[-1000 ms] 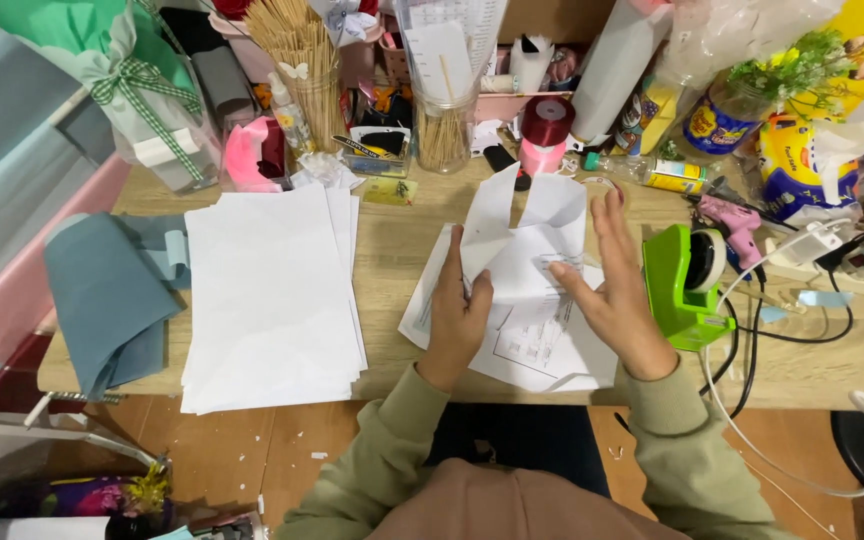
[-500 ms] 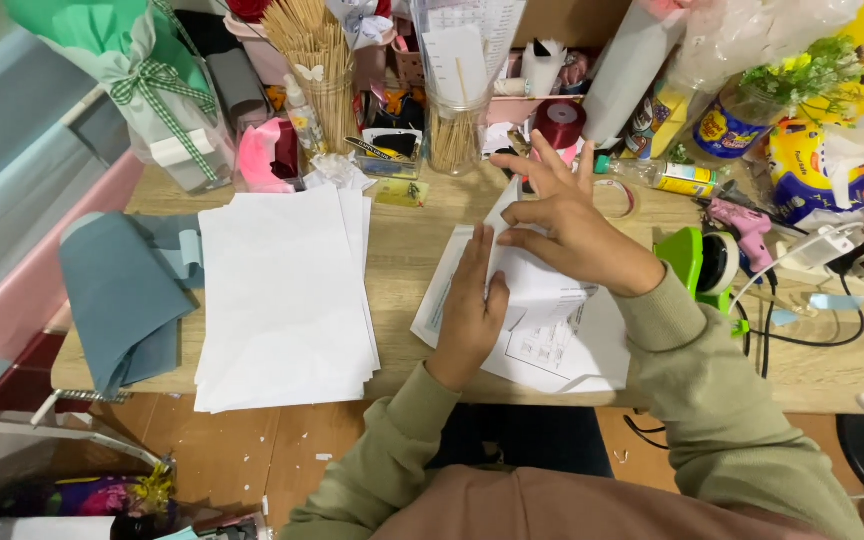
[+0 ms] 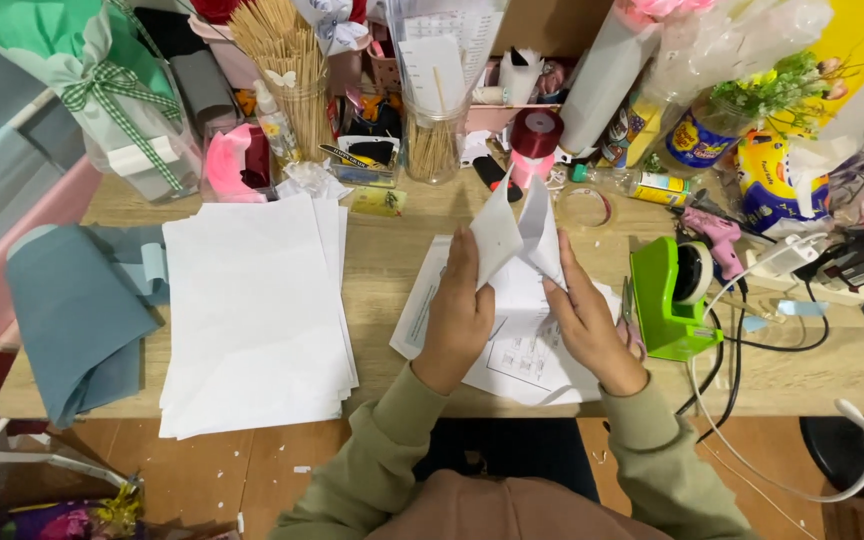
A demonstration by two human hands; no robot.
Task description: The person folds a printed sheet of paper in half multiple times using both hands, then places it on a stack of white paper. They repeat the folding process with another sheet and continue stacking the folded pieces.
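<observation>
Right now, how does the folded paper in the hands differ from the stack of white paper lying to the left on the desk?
The folded paper is creased into upright points and held by the left hand and right hand; the stack of white paper lies flat and untouched. The folded paper looks like a single piece, while the stack holds many sheets, fanned at the edges. The folded paper also looks much smaller than the stack. Both are plain white.
</observation>
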